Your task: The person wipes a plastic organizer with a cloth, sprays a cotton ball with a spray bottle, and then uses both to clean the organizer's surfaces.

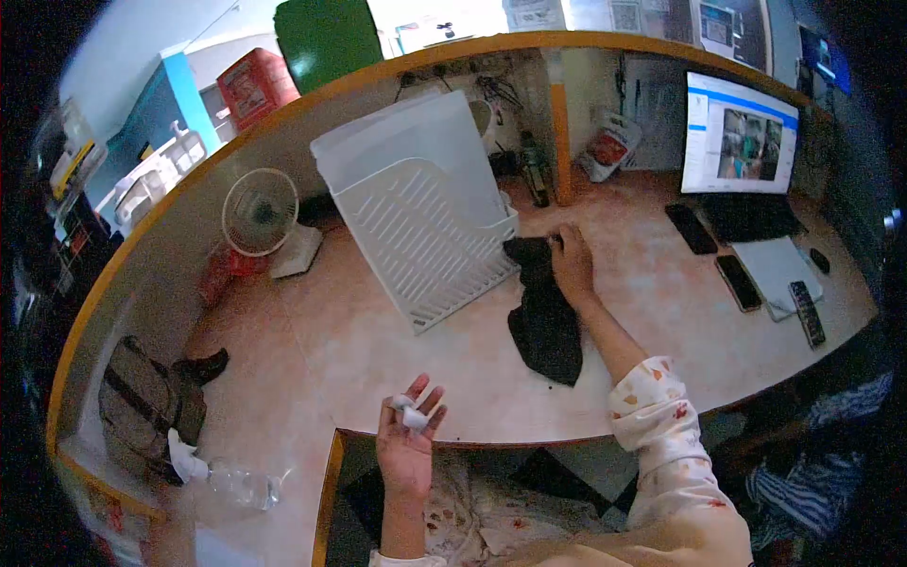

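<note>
My right hand (pixel 573 269) is closed on the upper end of a black cloth (pixel 545 326) that lies on the desk, beside the lower right corner of a white slotted file holder (pixel 416 236). White sheets or folders (pixel 444 142) stand in the holder. Near the desk's front edge, my left hand (pixel 409 439) is turned palm up, its fingers curled around a small white object (pixel 410 414), perhaps crumpled tissue.
On the right are a lit monitor (pixel 742 137), phones (pixel 737 283), a remote (pixel 807 313) and papers (pixel 775 269). A small fan (pixel 261 213), a grey bag (pixel 142 406) and a clear spray bottle (pixel 241 485) are on the left. A dark bottle (pixel 534 170) stands behind the holder.
</note>
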